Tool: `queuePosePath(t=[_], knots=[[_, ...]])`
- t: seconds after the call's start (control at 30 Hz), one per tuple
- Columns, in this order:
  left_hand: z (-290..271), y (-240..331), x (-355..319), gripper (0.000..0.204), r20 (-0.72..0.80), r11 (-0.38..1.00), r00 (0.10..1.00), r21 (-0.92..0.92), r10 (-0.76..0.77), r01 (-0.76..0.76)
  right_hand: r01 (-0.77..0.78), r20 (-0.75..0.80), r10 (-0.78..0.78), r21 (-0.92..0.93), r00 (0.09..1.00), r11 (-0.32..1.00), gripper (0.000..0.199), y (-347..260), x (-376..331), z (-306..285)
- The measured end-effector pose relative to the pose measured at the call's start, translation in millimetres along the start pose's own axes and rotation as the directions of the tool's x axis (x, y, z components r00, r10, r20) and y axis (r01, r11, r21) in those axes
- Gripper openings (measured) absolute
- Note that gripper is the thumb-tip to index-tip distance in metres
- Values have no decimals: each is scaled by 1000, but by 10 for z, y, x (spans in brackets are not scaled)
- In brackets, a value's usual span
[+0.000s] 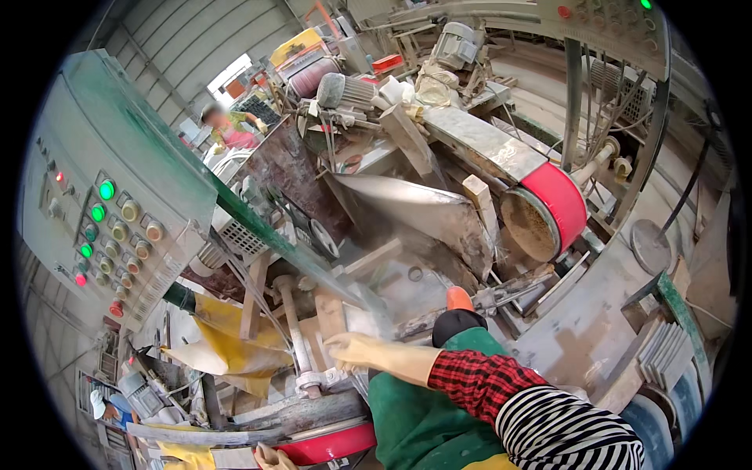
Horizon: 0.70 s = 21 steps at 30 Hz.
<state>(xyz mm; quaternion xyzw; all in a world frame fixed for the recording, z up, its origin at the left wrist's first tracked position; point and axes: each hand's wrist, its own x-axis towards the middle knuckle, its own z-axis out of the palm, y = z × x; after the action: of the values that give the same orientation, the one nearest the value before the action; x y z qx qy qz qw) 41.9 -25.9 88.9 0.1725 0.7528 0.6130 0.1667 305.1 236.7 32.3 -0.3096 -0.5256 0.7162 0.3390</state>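
My right hand (352, 351), in a pale yellow rubber glove, reaches leftward over the machine frame, beside a vertical metal rod (291, 321). Its fingers are loosely extended and I see nothing held in them. My left hand (274, 458), gloved alike, shows only partly at the lower edge. It is next to a pale flat slab (235, 457) and a red-edged conveyor end (333, 443); whether it grips the slab is unclear. A green apron (423, 407) covers my front, and an orange-tipped boot (459, 298) shows beyond my right forearm.
A control cabinet (117, 204) with lit buttons stands left. A conveyor with a red drum cover (558, 205) lies ahead right. Stacked tiles (670, 354) rest at the right. Yellow sheeting (231, 341) hangs below the cabinet. Two people (229, 129) are farther off.
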Motion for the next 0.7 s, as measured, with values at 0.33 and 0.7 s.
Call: queuePosePath(t=[0.33,0.7], knots=[[1414,821,-508,71,680,479,340,-18,649,-878,-182,62,182,-5,981,983,72,-1125,-644,804],[901,329,654,62,689,489,606,400,398,-775,174,-873,-471,-448,126,877,75,-535,-722,-3030]])
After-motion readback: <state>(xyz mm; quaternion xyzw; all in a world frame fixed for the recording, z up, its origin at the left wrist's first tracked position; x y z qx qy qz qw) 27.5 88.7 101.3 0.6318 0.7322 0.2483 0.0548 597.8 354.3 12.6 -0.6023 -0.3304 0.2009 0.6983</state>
